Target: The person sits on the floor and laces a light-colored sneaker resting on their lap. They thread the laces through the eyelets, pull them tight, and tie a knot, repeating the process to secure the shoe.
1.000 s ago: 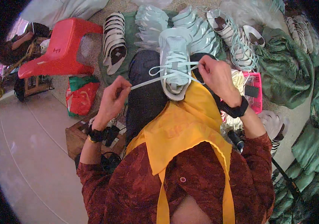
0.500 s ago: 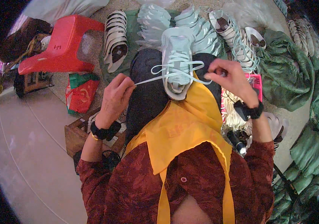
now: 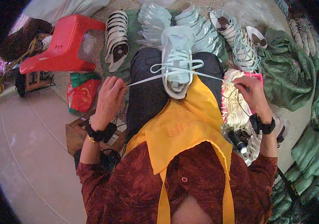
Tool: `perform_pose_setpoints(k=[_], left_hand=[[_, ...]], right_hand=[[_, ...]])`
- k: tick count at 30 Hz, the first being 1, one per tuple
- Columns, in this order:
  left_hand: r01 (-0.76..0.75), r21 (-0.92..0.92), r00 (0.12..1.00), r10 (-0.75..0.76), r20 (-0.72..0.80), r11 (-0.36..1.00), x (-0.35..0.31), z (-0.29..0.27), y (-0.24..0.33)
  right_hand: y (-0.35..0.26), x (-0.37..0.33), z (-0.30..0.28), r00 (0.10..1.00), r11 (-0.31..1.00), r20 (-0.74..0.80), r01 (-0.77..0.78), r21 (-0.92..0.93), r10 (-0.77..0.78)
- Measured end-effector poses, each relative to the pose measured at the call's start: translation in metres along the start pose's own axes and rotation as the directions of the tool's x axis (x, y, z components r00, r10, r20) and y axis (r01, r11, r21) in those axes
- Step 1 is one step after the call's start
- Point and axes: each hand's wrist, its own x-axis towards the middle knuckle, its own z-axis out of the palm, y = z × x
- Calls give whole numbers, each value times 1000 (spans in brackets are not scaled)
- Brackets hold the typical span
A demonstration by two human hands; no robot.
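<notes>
A pale mint shoe upper rests between my knees, with its light shoelace threaded across it and crossed into a bow with a small loop on each side. My left hand pinches one lace end out to the left of the shoe. On the other side, my right hand is closed on the opposite lace end, above a bundle of cream laces. Both ends stretch straight and taut from the bow. A yellow apron covers my lap below the shoe.
Stacked mint uppers and white uppers lie ahead. A red plastic chair stands at far left, near a red-green bag. A wooden box sits by my left forearm. Right are a pink basket and green sacking.
My right hand has moved right and down, drawing its lace end out straight. My left hand has shifted slightly left with its end. The bow's loops look smaller.
</notes>
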Motion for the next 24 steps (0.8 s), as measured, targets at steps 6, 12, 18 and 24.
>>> perform_pose_setpoints(k=[6, 12, 18, 24], left_hand=[[30, -49, 999, -28, 32, 998, -12, -6, -6], [42, 13, 997, -43, 70, 999, -15, -12, -5], [115, -22, 968, -107, 227, 993, -11, -15, -12], [175, -323, 984, -171, 40, 930, 67, -61, 20]], right_hand=[[24, -13, 4, 993, 993, 13, -118, 13, 118], [21, -9, 8, 990, 989, 21, -144, 40, 143], [31, 18, 5, 949, 979, 249, -203, 23, 191], [7, 93, -46, 921, 867, 381, -254, 429, 81]])
